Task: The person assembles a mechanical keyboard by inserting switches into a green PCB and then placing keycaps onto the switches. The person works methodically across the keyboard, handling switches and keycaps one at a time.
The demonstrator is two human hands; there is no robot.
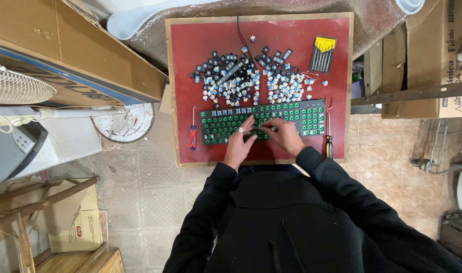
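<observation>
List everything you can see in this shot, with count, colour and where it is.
Board: one, red with wooden rim, centre top.
Keyboard circuit board: one, green, on the board's near half.
Key switches and keycaps: a heap, black, blue and white, behind the keyboard.
Screwdriver set: one, yellow and black case, far right of the board.
Screwdriver: one, red handle, left of the keyboard.
Cardboard box: one, brown, upper left.
Left hand: on the keyboard.
Right hand: on the keyboard.
</observation>
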